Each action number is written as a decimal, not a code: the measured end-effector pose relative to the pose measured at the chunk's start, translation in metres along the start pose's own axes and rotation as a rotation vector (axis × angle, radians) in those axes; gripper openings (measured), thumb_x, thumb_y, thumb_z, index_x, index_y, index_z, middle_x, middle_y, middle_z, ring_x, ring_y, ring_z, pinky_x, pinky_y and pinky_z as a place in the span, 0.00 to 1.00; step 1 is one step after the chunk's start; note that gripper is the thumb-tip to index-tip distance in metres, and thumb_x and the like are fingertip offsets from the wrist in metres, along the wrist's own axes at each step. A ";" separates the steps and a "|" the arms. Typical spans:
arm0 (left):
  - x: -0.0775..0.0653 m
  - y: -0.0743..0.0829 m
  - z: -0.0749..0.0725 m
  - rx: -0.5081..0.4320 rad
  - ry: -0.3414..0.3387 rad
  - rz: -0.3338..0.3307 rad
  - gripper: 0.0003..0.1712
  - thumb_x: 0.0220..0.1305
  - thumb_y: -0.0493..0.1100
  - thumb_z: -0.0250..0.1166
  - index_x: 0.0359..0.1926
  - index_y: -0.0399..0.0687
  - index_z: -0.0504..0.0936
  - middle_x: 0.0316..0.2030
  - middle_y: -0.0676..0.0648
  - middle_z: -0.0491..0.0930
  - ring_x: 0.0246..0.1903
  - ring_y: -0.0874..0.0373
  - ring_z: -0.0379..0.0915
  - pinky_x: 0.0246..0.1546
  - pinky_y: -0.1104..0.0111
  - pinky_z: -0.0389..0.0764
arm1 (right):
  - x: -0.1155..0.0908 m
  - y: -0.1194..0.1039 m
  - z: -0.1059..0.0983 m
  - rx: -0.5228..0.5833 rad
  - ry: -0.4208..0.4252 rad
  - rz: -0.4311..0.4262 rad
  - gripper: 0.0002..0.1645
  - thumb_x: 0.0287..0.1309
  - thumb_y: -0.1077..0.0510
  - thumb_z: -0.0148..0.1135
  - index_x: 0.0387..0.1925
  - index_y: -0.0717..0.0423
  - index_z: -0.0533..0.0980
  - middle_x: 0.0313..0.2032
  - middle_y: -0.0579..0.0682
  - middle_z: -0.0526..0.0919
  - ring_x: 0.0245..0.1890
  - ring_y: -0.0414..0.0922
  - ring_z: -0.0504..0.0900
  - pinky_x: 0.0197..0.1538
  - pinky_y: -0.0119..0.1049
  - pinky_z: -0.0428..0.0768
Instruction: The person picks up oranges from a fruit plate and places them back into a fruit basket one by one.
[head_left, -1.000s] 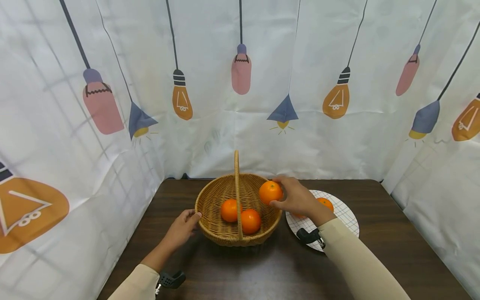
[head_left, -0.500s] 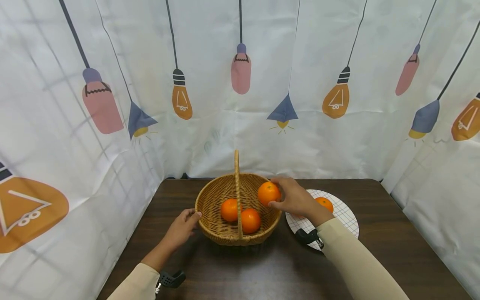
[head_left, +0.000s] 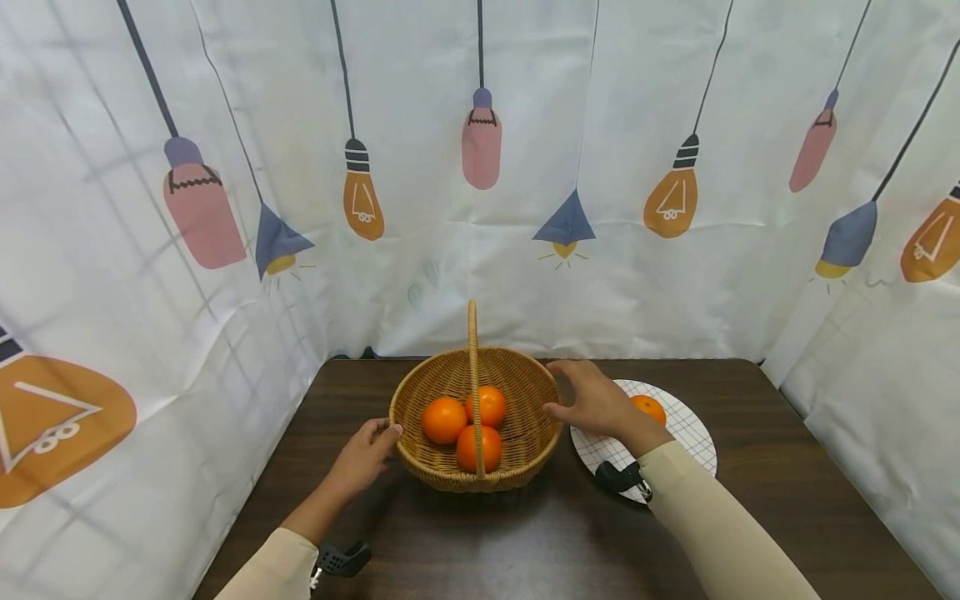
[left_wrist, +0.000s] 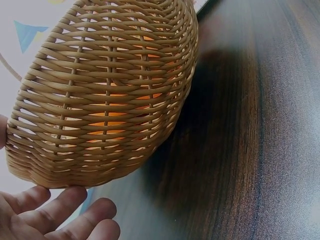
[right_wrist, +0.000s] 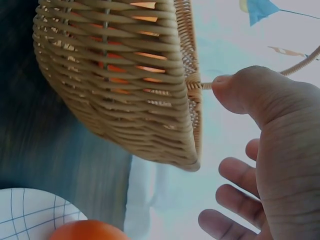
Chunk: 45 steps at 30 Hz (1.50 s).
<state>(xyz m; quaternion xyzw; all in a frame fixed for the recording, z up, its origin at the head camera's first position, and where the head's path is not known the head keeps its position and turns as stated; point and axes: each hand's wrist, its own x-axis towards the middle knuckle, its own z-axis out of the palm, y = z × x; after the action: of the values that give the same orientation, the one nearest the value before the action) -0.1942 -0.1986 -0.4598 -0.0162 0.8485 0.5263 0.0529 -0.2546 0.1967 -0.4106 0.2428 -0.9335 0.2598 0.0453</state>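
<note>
A wicker basket (head_left: 528,379) with a tall arched handle stands mid-table and holds three oranges: one at the left (head_left: 442,420), one at the back (head_left: 491,406) and one at the front (head_left: 491,448). At its left side my left hand (head_left: 363,457) pinches the rim, the thumb on top and fingers against the outer weave (left_wrist: 105,100). My right hand (head_left: 594,400) is by the right rim with fingers spread and nothing between them. In the right wrist view, its thumb (right_wrist: 245,90) overlaps the handle.
Right of the basket lies a white plate (head_left: 693,433) with a grid pattern. An orange (head_left: 649,408) on it is partly hidden behind my right wrist. A white curtain (head_left: 420,292) printed with lamps hangs behind the dark wooden table (head_left: 765,467).
My right hand has let go of its orange, which now lies in the basket with the other two. Those have shifted left. My left hand has stayed at the rim.
</note>
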 end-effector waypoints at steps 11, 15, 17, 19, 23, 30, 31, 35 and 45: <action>-0.001 -0.001 0.000 -0.002 0.001 -0.002 0.35 0.79 0.54 0.54 0.71 0.29 0.64 0.58 0.31 0.76 0.54 0.39 0.79 0.51 0.46 0.82 | -0.013 0.008 -0.005 -0.005 -0.006 0.051 0.43 0.60 0.42 0.73 0.71 0.55 0.70 0.68 0.57 0.72 0.66 0.59 0.71 0.63 0.60 0.73; -0.001 -0.001 -0.001 -0.006 -0.002 0.004 0.35 0.80 0.54 0.54 0.71 0.29 0.63 0.58 0.31 0.76 0.54 0.38 0.78 0.51 0.46 0.82 | -0.018 0.014 -0.006 0.008 -0.012 0.090 0.44 0.60 0.41 0.72 0.72 0.53 0.69 0.69 0.56 0.70 0.71 0.59 0.65 0.64 0.63 0.71; -0.001 -0.001 -0.001 -0.009 -0.005 0.010 0.35 0.80 0.54 0.54 0.71 0.28 0.63 0.58 0.31 0.76 0.53 0.37 0.78 0.50 0.46 0.82 | -0.020 0.017 -0.006 0.012 -0.010 0.107 0.44 0.60 0.40 0.72 0.72 0.51 0.69 0.69 0.54 0.70 0.71 0.57 0.65 0.65 0.61 0.71; -0.002 0.000 -0.001 -0.008 -0.006 0.011 0.35 0.80 0.54 0.54 0.70 0.28 0.63 0.58 0.30 0.76 0.53 0.37 0.78 0.50 0.46 0.82 | -0.022 0.021 -0.006 0.006 -0.005 0.110 0.44 0.60 0.40 0.73 0.72 0.51 0.69 0.69 0.54 0.71 0.70 0.57 0.66 0.64 0.60 0.72; -0.003 0.001 -0.002 -0.011 -0.006 0.006 0.36 0.79 0.55 0.55 0.70 0.28 0.64 0.58 0.31 0.76 0.53 0.37 0.78 0.50 0.46 0.82 | -0.028 0.028 -0.008 -0.010 -0.006 0.124 0.43 0.59 0.39 0.73 0.71 0.50 0.70 0.68 0.56 0.72 0.65 0.58 0.71 0.58 0.58 0.78; -0.003 -0.001 -0.002 -0.003 -0.009 0.014 0.36 0.80 0.55 0.54 0.70 0.28 0.63 0.58 0.30 0.76 0.53 0.37 0.79 0.51 0.46 0.82 | -0.039 0.041 -0.011 -0.019 0.012 0.125 0.40 0.60 0.45 0.73 0.70 0.52 0.71 0.66 0.58 0.74 0.66 0.60 0.70 0.59 0.60 0.76; -0.003 -0.001 -0.002 -0.004 -0.008 0.012 0.36 0.80 0.55 0.54 0.71 0.29 0.63 0.58 0.31 0.76 0.53 0.37 0.79 0.51 0.46 0.82 | -0.041 0.043 -0.011 -0.024 0.015 0.123 0.40 0.60 0.45 0.73 0.70 0.53 0.71 0.66 0.58 0.74 0.66 0.61 0.70 0.59 0.60 0.75; -0.002 -0.002 -0.002 -0.005 -0.005 0.003 0.35 0.80 0.55 0.53 0.71 0.30 0.64 0.58 0.31 0.76 0.53 0.37 0.79 0.52 0.46 0.82 | -0.047 0.051 -0.013 -0.034 0.030 0.120 0.41 0.60 0.44 0.73 0.70 0.54 0.71 0.65 0.59 0.74 0.65 0.62 0.70 0.59 0.62 0.75; -0.002 -0.002 -0.002 -0.011 -0.008 0.004 0.35 0.79 0.55 0.54 0.70 0.30 0.64 0.59 0.31 0.76 0.52 0.40 0.80 0.51 0.47 0.82 | -0.061 0.068 -0.020 -0.071 0.027 0.174 0.44 0.59 0.43 0.74 0.70 0.58 0.70 0.65 0.61 0.74 0.66 0.65 0.68 0.61 0.66 0.73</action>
<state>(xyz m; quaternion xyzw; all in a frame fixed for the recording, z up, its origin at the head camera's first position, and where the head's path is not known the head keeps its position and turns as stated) -0.1925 -0.2012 -0.4610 -0.0129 0.8454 0.5311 0.0551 -0.2349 0.2842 -0.4375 0.1557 -0.9590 0.2325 0.0436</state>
